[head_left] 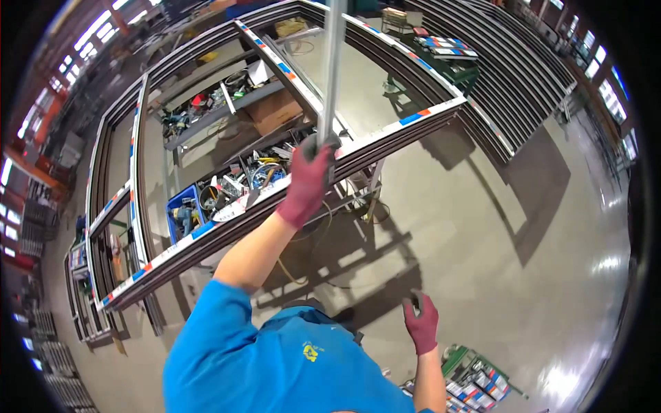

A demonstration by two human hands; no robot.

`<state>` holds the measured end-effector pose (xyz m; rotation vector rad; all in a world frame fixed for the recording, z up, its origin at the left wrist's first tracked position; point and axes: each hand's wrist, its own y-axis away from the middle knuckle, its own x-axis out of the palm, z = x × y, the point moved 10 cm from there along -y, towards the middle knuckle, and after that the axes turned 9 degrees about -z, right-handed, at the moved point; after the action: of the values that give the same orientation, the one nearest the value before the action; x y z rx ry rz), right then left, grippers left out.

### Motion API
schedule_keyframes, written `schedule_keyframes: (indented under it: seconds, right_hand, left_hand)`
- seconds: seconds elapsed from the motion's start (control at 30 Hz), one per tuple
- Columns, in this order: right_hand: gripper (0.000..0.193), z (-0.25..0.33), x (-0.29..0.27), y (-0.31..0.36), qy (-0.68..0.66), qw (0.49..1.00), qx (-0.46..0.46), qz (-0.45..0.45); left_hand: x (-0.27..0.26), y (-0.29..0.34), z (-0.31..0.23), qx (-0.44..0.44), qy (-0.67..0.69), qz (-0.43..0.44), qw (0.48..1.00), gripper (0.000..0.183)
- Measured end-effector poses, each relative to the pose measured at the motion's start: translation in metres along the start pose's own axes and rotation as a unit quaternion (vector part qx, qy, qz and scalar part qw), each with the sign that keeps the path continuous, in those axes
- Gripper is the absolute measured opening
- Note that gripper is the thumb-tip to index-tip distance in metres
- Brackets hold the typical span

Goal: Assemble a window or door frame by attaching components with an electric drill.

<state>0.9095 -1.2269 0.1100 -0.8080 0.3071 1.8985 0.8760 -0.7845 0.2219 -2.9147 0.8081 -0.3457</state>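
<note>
**Silvery metal bar (332,76) in my left hand (311,175)**

My left fingers wrap around the bar's lower part, over the near rail (403,141) of the large window-like frame (283,67); whether bar and rail touch, I cannot tell. My right hand (422,322) hangs above the floor (571,275), thumb and fingers parted. A blue bin (173,224) shows beyond the rail.

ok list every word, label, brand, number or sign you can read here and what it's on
Nothing can be quoted with confidence:
Shirt: tiny yellow marks beside the yellow emblem, too small to read.
Frame: marks on its white, red and blue tape, too blurred to read.
Striped bars at lower right: too small to tell.
Metal bar: no marking I can make out.
</note>
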Motion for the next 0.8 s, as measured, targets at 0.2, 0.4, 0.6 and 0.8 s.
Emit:
schedule_keyframes:
  seconds: [0.2, 0.4, 0.6, 0.8]
  right_hand:
    - [0.029, -0.155, -0.043, -0.045, -0.026, 0.999, 0.044, -0.002]
    - [0.032, -0.252, -0.056, -0.210, -0.007, 0.996, 0.026, 0.082]
    - [0.029, -0.291, -0.084, -0.464, 0.001, 0.999, -0.021, 0.049]
    - [0.026, -0.236, -0.086, -0.697, -0.095, 0.980, -0.158, 0.076]
  left_hand:
    - [0.193, -0.103, 0.114, -0.037, -0.170, -0.031, 0.984, 0.052]
    - [0.304, -0.200, 0.207, -0.024, -0.249, -0.081, 0.965, 0.049]
    - [0.351, -0.302, 0.268, -0.055, -0.270, -0.125, 0.953, 0.054]
    - [0.378, -0.322, 0.298, -0.131, -0.316, -0.155, 0.927, 0.079]
